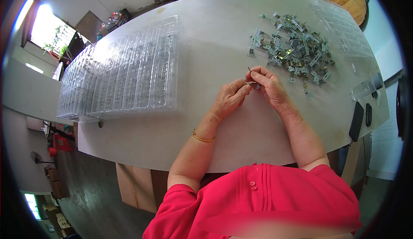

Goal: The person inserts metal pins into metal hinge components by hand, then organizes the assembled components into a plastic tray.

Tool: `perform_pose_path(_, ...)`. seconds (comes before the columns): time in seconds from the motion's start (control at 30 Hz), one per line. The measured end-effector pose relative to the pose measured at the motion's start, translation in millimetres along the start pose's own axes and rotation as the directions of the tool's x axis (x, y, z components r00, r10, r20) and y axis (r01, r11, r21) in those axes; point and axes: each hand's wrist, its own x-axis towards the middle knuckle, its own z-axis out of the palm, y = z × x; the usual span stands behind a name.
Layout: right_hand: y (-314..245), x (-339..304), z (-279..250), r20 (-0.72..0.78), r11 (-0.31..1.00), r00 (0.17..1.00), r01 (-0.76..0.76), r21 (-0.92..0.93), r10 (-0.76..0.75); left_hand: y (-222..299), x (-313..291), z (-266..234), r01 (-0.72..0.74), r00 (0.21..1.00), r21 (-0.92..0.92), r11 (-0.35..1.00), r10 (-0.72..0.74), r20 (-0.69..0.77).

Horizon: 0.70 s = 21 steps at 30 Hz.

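Note:
Close together over the middle of the table, my left hand (pixel 231 96) and my right hand (pixel 271 87) both pinch one small metal part (pixel 253 83). A thin dark pin-like end sticks up beside the right fingers; the fingers cover most of the part, so its exact kind is unclear. Just beyond my right hand lies a loose pile of small stamped metal brackets (pixel 297 47), grey with some brass-coloured bits. To the left of my hands stand stacked clear plastic compartment trays (pixel 176 62), with rows of small metal parts showing through.
Another clear plastic tray (pixel 344 32) lies at the far right. Near the right edge are a clear plastic cup (pixel 365 88) on its side, a black phone (pixel 356 122) and a small black object (pixel 368 114). A cardboard box (pixel 135 187) stands below the table's front edge.

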Motion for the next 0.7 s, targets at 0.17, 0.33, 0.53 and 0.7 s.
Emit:
perform_pose_path(0.17, 0, -3, 4, 0.013, 0.974, 0.974, 0.226, -0.016, -0.225, -2, 2, -5, 0.23, 0.968, -0.341, 0.911, -0.25, -0.015)
perform_pose_path(0.33, -6, -9, 11, 0.132, 0.917, 0.944, 0.327, -0.229, -0.304, -7, 4, -8, 0.211, 0.973, -0.414, 0.885, -0.231, 0.003)
perform_pose_path(0.53, -6, -12, 18, 0.267, 0.692, 0.848, 0.529, -0.491, -0.458, -3, 2, -13, 0.216, 0.975, -0.445, 0.869, -0.217, 0.048)
perform_pose_path(0.7, 1, -10, 14, 0.202, 0.778, 0.865, 0.501, -0.379, -0.459, -3, 2, -13, 0.241, 0.97, -0.544, 0.804, -0.22, 0.104)
